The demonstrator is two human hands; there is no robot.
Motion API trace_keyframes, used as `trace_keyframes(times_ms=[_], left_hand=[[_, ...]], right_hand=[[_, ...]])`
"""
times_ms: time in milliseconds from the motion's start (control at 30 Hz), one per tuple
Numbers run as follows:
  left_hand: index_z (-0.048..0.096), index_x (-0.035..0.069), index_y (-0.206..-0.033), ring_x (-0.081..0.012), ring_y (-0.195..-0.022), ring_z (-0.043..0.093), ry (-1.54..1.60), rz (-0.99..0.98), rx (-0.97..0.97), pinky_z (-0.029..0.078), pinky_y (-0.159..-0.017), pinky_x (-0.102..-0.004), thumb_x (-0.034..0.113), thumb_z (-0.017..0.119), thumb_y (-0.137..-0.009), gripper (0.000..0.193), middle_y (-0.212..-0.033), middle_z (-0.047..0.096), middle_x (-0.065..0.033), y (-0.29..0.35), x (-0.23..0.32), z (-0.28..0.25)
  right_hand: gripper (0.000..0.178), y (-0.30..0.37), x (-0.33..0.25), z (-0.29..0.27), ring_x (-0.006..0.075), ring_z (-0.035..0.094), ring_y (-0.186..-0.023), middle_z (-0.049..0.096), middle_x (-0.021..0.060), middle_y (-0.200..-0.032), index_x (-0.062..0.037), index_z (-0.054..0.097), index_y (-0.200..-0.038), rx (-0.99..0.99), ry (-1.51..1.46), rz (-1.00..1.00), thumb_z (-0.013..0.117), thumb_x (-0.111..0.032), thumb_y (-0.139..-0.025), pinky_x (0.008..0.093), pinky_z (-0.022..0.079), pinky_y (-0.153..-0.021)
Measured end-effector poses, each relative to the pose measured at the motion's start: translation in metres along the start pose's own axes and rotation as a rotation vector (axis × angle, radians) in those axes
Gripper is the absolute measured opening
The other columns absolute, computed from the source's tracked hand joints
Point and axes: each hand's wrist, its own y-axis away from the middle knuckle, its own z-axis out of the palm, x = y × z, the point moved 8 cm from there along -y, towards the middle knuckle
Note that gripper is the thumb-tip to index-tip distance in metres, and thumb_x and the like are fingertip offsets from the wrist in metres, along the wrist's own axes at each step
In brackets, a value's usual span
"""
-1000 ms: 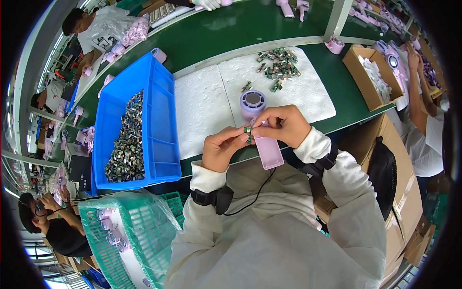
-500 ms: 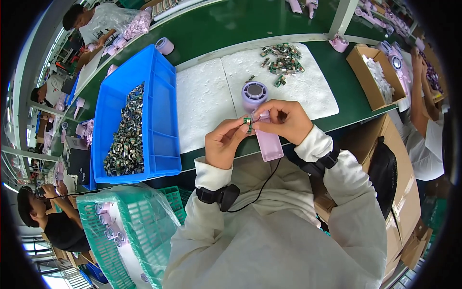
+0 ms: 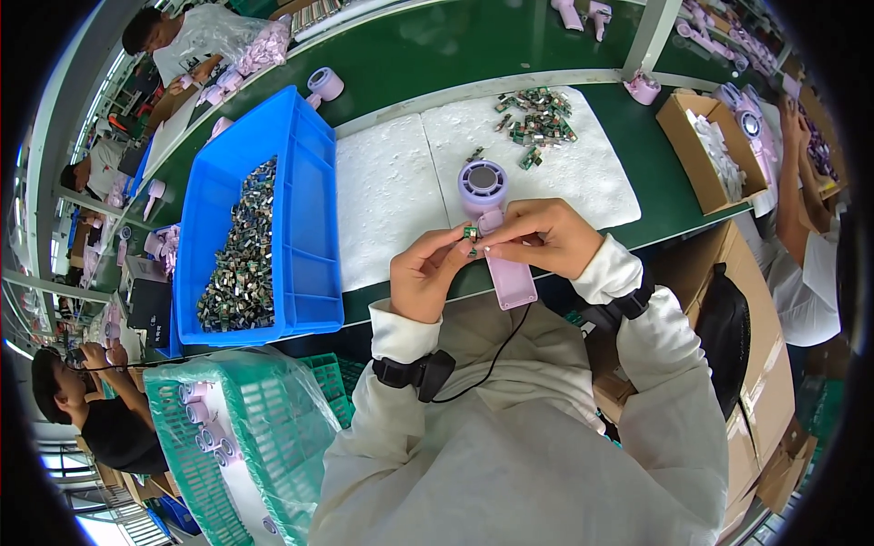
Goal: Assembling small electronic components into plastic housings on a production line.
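Note:
Between the thumb and forefinger of my left hand (image 3: 421, 276) is a small green circuit board (image 3: 470, 233). My right hand (image 3: 553, 238) is closed in a pinch at the board's right side; whatever its fingertips grip is too small to make out. Beneath the hands lies a lilac handheld fan (image 3: 482, 180). Its round head rests on the white foam sheet (image 3: 387, 196), and its pink handle shell (image 3: 512, 281) points toward me past the table edge. My right fingers cover part of the fan's neck.
A loose pile of circuit boards (image 3: 539, 118) lies on the foam's far side. On the left stands a deep blue bin (image 3: 305, 209) full of small boards. A cardboard box (image 3: 669, 123) of white parts sits at right. A green crate (image 3: 196, 455) is lower left. Other people work nearby.
My right hand has shifted slightly right and down, its fingertips now lower beside the board. More of the fan's neck shows. My left hand still pinches the board in nearly the same place.

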Motion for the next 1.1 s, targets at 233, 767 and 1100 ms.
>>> trace_keyframes(times_ms=[233, 767, 1100], left_hand=[[0.065, -0.003, -0.119, -0.0237, -0.102, 0.069, -0.063, 0.021, -0.015, 0.057, -0.091, -0.0344, -0.005, 0.061, -0.095, 0.025, -0.116, 0.067, -0.0165, 0.001, 0.001, 0.004], [0.067, -0.003, -0.119, -0.0188, -0.091, 0.069, -0.461, 0.088, 0.100, 0.054, -0.078, -0.0263, -0.008, 0.063, -0.092, 0.028, -0.105, 0.065, -0.0137, 0.011, 0.022, 0.013], [0.068, 0.002, -0.122, -0.0220, -0.091, 0.069, -0.742, 0.435, 0.267, 0.054, -0.073, -0.0268, -0.009, 0.064, -0.089, 0.035, -0.100, 0.064, -0.0119, 0.027, 0.044, 0.038]], right_hand=[[0.015, 0.000, 0.000, -0.002, 0.0136, 0.053, -0.063, 0.060, 0.0043, -0.074, -0.0075, 0.076, -0.098, 0.029, 0.011, 0.057, 0.076, -0.011, -0.083, 0.0270, 0.043, -0.058], [0.010, 0.005, -0.010, -0.001, 0.0106, 0.048, -0.059, 0.054, 0.0027, -0.070, -0.0006, 0.070, -0.085, 0.297, 0.185, 0.033, 0.075, -0.003, -0.077, 0.0257, 0.040, -0.054], [0.011, 0.019, -0.017, 0.012, 0.0088, 0.047, -0.057, 0.054, 0.0039, -0.068, 0.0021, 0.070, -0.087, 0.544, 0.104, 0.171, 0.075, 0.000, -0.078, 0.0245, 0.039, -0.054]])
